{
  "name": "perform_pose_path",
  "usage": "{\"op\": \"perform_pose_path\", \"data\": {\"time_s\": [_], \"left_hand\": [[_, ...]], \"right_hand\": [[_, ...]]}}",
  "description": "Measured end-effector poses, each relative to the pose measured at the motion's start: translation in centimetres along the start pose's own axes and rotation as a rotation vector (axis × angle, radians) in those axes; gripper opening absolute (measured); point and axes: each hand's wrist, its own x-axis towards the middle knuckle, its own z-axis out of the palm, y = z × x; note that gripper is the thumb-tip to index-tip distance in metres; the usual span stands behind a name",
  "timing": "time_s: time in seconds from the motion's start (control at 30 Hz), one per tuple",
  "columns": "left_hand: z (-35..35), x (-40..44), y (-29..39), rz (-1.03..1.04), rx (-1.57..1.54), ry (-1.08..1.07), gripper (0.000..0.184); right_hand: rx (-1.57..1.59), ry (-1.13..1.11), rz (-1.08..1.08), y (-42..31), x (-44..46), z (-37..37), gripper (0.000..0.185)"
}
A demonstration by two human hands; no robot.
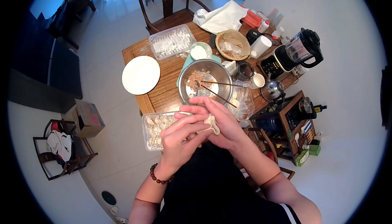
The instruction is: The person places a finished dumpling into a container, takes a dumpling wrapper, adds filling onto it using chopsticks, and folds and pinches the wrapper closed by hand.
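A dumpling [212, 127] of pale dough is held between my two hands, in front of my chest. My left hand [181, 132], with a beaded bracelet at its wrist, pinches the dough edge with its fingers. My right hand [223, 123] curls around the dumpling from the other side; part of the dough is hidden by fingers. Just beyond them stands a steel bowl [227, 74] with minced filling [195, 79], a spoon and two chopsticks [221, 97] in it. Below and left of the bowl, a plastic tray [145, 133] holds several folded dumplings [154, 127], partly covered by my left hand.
On the wooden table [163, 91] are a white plate [141, 75], a floured plastic tray [171, 42], a bowl of white flour [199, 52] and a basket [243, 44]. A blender [288, 54], kettle [272, 90] and paper cup [257, 81] crowd the right side. A chair [167, 9] stands behind.
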Motion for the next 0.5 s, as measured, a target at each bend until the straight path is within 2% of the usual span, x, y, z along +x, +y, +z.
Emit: {"op": "perform_pose_path", "data": {"time_s": [0.07,0.2,0.3,0.37,0.5], "left_hand": [[0.2,-0.3,0.1,-0.148,-0.131,0.027,0.014],[0.4,-0.8,-0.9,-0.135,-0.173,0.035,0.011],[0.2,-0.8,-1.2,-0.082,-0.105,0.016,0.022],[0.2,-0.1,-0.2,-0.058,-0.005,0.045,0.035],[0.8,-0.2,0.1,-0.049,0.053,0.032,0.046]], "right_hand": [[-0.008,0.016,-0.030,0.1,0.0,0.1,0.043],[0.003,0.043,-0.037,0.3,-0.1,0.3,0.042],[0.014,0.070,-0.045,0.2,-0.1,0.6,0.041],[0.050,0.074,-0.075,0.1,-0.2,0.9,0.039],[0.033,0.126,-0.085,0.2,-0.3,1.3,0.041]]}}
